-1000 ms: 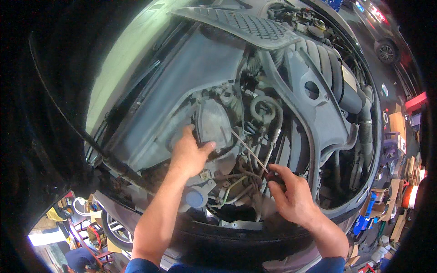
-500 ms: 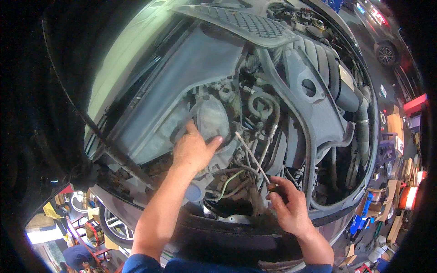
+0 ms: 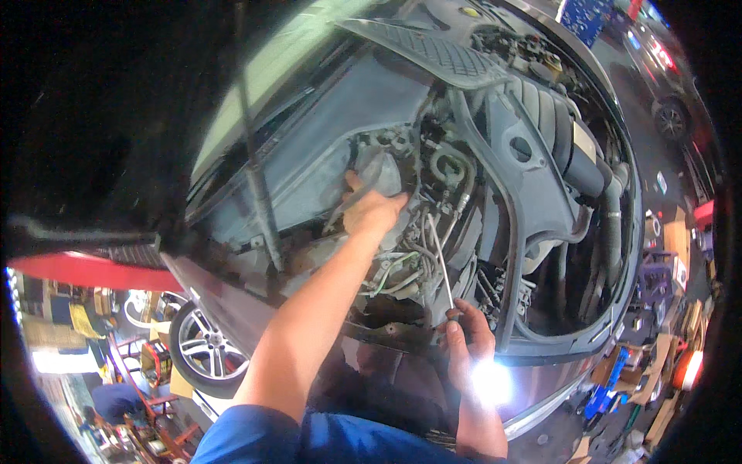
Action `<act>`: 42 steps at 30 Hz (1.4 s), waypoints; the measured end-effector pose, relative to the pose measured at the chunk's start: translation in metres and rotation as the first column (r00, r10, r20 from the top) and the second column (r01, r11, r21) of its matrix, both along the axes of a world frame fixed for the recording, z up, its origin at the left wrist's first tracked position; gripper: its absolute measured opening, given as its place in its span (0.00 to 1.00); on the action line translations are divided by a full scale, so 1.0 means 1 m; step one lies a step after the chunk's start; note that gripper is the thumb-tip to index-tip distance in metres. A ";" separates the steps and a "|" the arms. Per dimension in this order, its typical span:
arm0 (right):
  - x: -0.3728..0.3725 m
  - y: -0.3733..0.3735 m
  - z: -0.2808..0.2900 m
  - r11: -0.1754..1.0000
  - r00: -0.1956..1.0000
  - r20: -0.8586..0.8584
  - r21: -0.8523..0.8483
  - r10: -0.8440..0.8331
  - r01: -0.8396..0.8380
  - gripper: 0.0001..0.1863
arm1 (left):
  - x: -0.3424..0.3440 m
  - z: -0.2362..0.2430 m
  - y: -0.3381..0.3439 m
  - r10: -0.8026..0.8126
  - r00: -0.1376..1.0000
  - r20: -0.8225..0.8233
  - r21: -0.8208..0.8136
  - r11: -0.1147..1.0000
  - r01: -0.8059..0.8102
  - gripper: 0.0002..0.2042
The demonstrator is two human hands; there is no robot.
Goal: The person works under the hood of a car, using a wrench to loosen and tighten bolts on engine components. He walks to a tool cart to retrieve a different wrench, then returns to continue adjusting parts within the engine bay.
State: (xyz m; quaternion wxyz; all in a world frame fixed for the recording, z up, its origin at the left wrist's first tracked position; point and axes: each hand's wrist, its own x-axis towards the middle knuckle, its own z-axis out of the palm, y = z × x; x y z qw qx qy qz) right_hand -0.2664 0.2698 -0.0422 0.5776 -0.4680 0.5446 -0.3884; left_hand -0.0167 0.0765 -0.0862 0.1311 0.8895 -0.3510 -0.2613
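My left hand (image 3: 373, 213) reaches into the engine bay and grips a pale grey, rounded plastic part (image 3: 388, 176). The thumb lies along its right side and a finger along its left; the other fingers are hidden. Near the front edge of the bay, my right hand (image 3: 468, 334) is closed around the handle of a long thin screwdriver (image 3: 441, 261). Its shaft slants up and left, with the tip close to some metal pipes (image 3: 456, 220). Whether the tip touches anything, I cannot tell. A bright glare covers my right wrist.
A dark engine cover (image 3: 533, 147) and a curved rubber seal (image 3: 506, 232) border the bay on the right. A prop rod (image 3: 259, 185) rises at the left. A wheel (image 3: 207, 344) leans at lower left; tools and cardboard clutter the floor at right.
The view has shifted. My left hand has moved a little farther into the bay, still at the grey part. My right hand has turned, and the screwdriver's shaft now stands steeper.
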 end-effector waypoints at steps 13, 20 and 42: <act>-0.017 -0.005 -0.025 0.995 0.983 -0.179 -0.080 0.040 -0.055 0.21 | -0.014 0.016 -0.006 0.053 0.998 0.036 0.088 0.995 -0.056 0.64; -0.030 -0.008 -0.016 0.995 0.975 -0.221 -0.093 0.014 -0.035 0.21 | -0.017 0.011 -0.003 0.130 0.989 0.070 -0.040 0.991 -0.128 0.65; -0.017 -0.070 0.007 0.862 0.844 -0.531 -0.388 0.078 -0.324 0.22 | 0.000 0.006 0.000 -0.027 1.000 0.004 -0.028 0.999 0.028 0.66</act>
